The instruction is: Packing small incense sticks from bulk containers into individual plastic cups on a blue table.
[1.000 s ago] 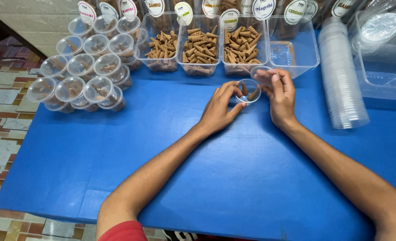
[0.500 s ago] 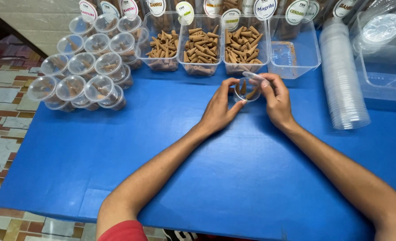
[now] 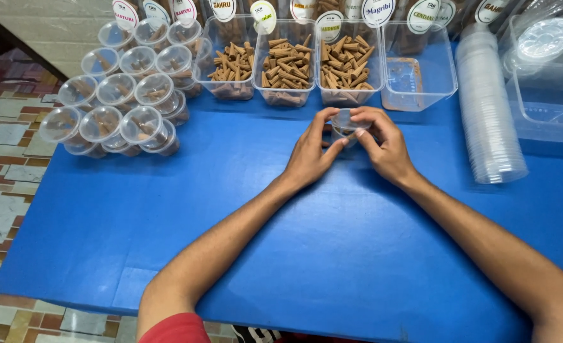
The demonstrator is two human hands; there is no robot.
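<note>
Now, hands: both on one small clear cup [image 3: 344,125], held between them just above the blue table [image 3: 332,254].
Left hand [image 3: 310,155]: fingers curled narrow round cup's near-left side, thumb up at rim.
Right hand [image 3: 383,143]: fingers arched over the top, tips pressing on the lid; closed round cup.
Change: vs 1 s ago the cup's mouth faced the camera w/ hands spread at its sides; now right fingers cover the top and the hands sit closer together. I'd judge the lid is being pressed shut; can't tell if it's fully seated.
Cup: thin see-through plastic, round, brown pieces dimly visible inside.
Beyond hands: three clear rectangular tubs [image 3: 288,63] of tan, matte, ridged cones; a fourth tub [image 3: 418,70] nearly bare, brown dust at the bottom.
Far left of left hand: stacked lidded cups [image 3: 119,95], glossy, each w/ a few cones.
Right of right hand: leaning stack of lids [image 3: 488,108], thin, cloudy-clear; clear bin [image 3: 545,82] past it.
</note>
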